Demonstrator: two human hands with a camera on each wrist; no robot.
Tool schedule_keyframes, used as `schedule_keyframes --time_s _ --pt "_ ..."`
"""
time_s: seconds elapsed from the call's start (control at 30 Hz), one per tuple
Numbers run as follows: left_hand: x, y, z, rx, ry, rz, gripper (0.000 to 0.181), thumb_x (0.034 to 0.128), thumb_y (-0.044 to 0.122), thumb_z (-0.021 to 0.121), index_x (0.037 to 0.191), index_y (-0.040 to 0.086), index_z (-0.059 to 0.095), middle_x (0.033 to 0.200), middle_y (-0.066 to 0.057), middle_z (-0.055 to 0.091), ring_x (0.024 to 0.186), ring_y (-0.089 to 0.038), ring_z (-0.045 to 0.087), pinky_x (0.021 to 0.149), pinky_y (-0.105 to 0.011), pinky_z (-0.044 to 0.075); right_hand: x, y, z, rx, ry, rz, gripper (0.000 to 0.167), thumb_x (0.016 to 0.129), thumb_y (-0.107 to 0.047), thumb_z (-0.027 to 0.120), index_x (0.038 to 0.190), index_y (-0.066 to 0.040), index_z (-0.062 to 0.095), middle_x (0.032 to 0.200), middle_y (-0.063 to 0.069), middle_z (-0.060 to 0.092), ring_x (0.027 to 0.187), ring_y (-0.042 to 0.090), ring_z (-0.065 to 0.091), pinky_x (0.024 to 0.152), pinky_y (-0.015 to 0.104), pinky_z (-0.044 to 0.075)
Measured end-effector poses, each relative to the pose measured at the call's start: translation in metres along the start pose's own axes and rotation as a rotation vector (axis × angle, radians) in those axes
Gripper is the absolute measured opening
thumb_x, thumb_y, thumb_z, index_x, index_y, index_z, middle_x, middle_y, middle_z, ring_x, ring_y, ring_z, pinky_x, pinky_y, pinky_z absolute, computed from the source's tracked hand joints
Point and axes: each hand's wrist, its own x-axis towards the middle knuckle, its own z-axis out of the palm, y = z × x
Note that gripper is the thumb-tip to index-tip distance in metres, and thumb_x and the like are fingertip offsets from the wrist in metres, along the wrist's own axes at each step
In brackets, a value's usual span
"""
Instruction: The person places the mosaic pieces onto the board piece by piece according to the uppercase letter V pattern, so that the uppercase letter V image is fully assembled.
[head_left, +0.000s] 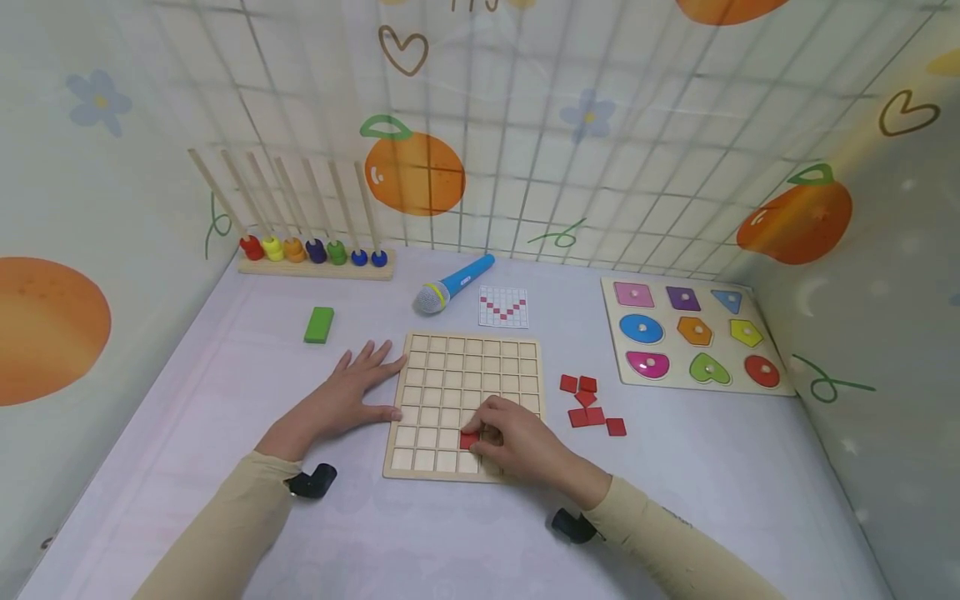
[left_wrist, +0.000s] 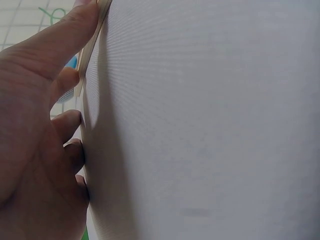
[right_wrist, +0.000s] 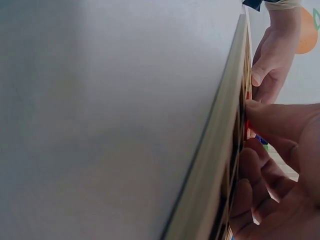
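Note:
A wooden grid board [head_left: 442,408] lies flat on the table, its square cells showing bare wood around one red square tile [head_left: 468,440]. My right hand [head_left: 521,442] pinches that tile between thumb and fingertips, low in the middle of the board. In the right wrist view the right hand [right_wrist: 280,170] holds the red tile [right_wrist: 247,122] beyond the board's edge [right_wrist: 215,140]. My left hand [head_left: 345,400] is spread, thumb and index finger touching the board's left edge. The left wrist view shows the left hand [left_wrist: 40,115] against the board's edge [left_wrist: 92,50].
Several loose red tiles [head_left: 587,400] lie right of the board. Behind it are a pattern card [head_left: 503,307] and a blue microphone [head_left: 453,285]. A shape puzzle [head_left: 697,337] sits at right; a green block [head_left: 318,325] and a peg rack [head_left: 315,268] stand at left.

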Motion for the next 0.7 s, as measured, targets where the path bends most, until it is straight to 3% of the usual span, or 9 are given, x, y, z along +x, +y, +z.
schedule_keyframes --time_s 0.7 --pt "0.0012 -0.0038 0.0027 -0.008 0.002 -0.001 0.095 0.0842 0.059 0.075 0.161 0.021 0.034 0.17 -0.013 0.012 0.156 -0.038 -0.001 0.125 -0.056 -0.006 -0.0014 -0.0022 -0.0064 0.05 -0.025 0.088 0.024 0.094 -0.024 0.074 0.118 -0.025 0.071 0.103 -0.011 0.058 0.089 0.007 0.056 0.076 0.021 0.054"
